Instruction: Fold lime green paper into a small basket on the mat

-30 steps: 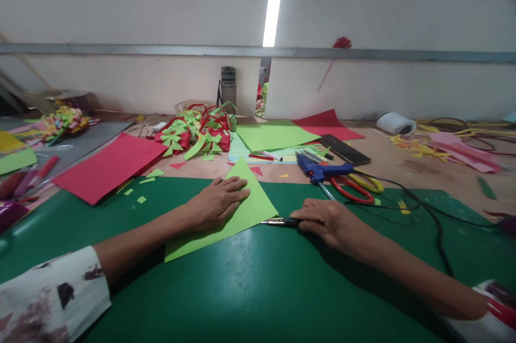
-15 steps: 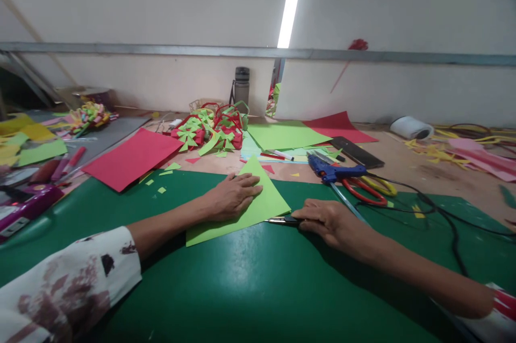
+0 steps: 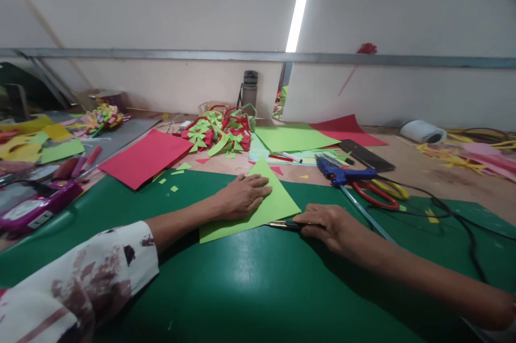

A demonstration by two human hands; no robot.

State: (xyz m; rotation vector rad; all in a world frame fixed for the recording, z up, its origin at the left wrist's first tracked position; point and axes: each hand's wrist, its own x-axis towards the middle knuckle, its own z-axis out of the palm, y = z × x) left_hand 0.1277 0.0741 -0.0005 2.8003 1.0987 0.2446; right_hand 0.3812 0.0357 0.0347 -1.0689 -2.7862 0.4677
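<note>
Under my left hand a folded sheet of lime-green paper lies on the dark green mat. That hand rests flat on it, fingers stretched toward the right. My right hand grips a utility knife by its handle, most of which the fingers hide. The blade points left and lies along the paper's lower edge, near the right corner. Whether it touches the paper I cannot tell.
A blue glue gun and red-handled scissors lie right of the paper, with a black cable trailing. Behind are red paper, small decorated baskets, a bottle, a phone. A purple device sits left.
The whole view has shifted, so everything appears a little further right. Both hands, the paper and the knife keep nearly the same positions relative to each other.
</note>
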